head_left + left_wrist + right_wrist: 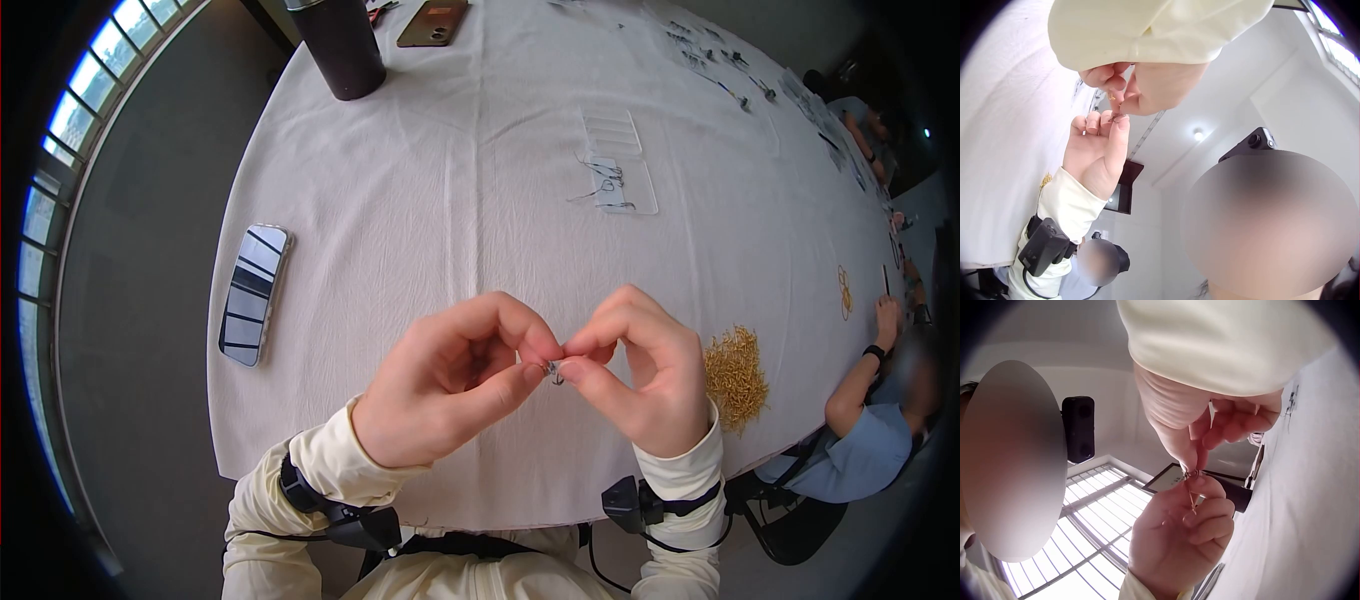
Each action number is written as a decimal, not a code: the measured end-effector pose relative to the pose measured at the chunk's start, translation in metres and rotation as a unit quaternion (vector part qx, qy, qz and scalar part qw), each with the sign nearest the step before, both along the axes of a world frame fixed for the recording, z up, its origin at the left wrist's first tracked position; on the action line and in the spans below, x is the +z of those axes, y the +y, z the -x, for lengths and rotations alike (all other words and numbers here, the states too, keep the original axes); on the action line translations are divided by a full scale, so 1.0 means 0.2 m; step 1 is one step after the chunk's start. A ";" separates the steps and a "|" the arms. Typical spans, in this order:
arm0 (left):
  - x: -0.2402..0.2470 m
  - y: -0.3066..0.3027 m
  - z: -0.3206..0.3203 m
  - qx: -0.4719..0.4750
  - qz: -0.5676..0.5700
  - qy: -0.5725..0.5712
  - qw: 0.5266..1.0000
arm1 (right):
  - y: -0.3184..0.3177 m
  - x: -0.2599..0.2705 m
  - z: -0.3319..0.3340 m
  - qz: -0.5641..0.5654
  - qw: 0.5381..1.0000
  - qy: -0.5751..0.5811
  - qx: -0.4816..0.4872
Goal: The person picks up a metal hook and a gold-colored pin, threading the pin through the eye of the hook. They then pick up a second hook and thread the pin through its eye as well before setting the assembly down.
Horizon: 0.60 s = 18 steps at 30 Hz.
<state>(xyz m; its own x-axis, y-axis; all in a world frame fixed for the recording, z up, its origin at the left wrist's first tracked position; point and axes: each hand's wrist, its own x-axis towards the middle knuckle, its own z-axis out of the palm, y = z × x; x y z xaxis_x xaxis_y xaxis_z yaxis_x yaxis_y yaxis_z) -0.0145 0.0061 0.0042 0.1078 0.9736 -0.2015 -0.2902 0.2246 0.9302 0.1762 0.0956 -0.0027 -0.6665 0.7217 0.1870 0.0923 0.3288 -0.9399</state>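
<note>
1. The counter [400, 200], under a pale cloth, carries everything; the light cover probably helps small pieces show up.
2. The left hand [430, 385] and right hand [660, 375] meet at their fingertips above the near edge, thumbs and index fingers pinching, likely because the work is too fine for a fuller grip.
3. A dark tumbler [340, 50] stands upright at the far left, apart from the handwork.
4. A phone [252, 300] lies flat near the left edge, also out of the way.
5. An open clear case [648, 190] lies beyond the hands, dark wire pieces [610, 170] on it, perhaps to keep them together.
6. A gold-coloured heap [736, 380] sits beside the right hand, handy to reach.
7. The small metal piece [554, 372] is between both hands' fingertips; its exact shape is unclear.
</note>
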 end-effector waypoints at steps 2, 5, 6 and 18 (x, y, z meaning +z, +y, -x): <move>0.00 0.00 -0.01 0.002 -0.001 -0.007 1.000 | 0.00 -0.01 0.00 0.027 1.000 0.012 0.006; -0.01 0.00 -0.02 0.013 -0.029 0.025 0.999 | 0.00 -0.01 -0.01 0.127 0.989 0.070 0.037; -0.04 0.00 -0.02 0.026 -0.098 0.071 0.992 | 0.00 0.00 -0.01 0.164 0.982 0.081 0.048; 0.02 -0.02 -0.04 0.076 -0.241 0.256 0.933 | -0.03 -0.02 0.01 0.284 0.942 0.163 0.071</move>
<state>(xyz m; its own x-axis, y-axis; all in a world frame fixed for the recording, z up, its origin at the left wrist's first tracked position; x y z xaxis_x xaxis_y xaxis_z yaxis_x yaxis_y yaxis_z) -0.0055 0.0024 0.0082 -0.0294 0.9608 0.2757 0.2253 -0.2623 0.9383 0.1750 0.0904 -0.0077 -0.7374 0.6754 0.0087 -0.2385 -0.2484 -0.9388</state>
